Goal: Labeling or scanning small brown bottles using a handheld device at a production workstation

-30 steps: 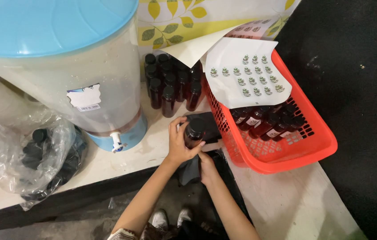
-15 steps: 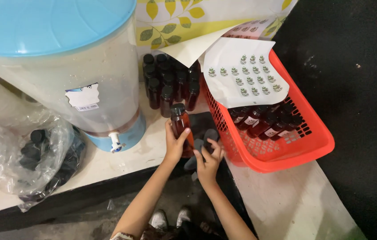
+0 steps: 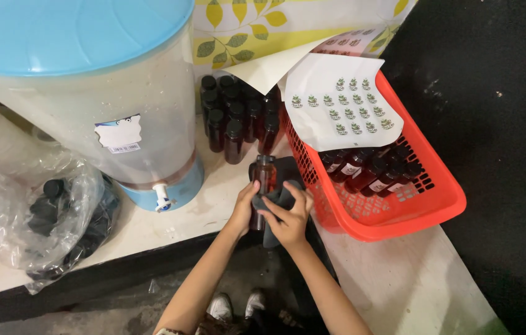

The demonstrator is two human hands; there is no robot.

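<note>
Amber bottle (image 3: 265, 186) at frame centre, uncapped, long axis running up-frame, mouth away from person; left hand (image 3: 245, 208) clamped on lower body from left, right hand (image 3: 289, 214) presses dark cloth (image 3: 275, 200) to its right side; hands close together, basket (image 3: 443, 205) just right

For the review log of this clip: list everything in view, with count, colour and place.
dispenser tank: one, translucent, blue lid, left
capped bottles: about a dozen, dark, beside tank
basket: one, red, right, holding labelled dark bottles
sticker sheet: one, white, over basket
plastic bag: one, clear, dark caps inside, far left
bottle: one, amber, uncapped, in hands
cloth: one, dark grey, against bottle
left hand: grip on bottle
right hand: presses cloth
</note>
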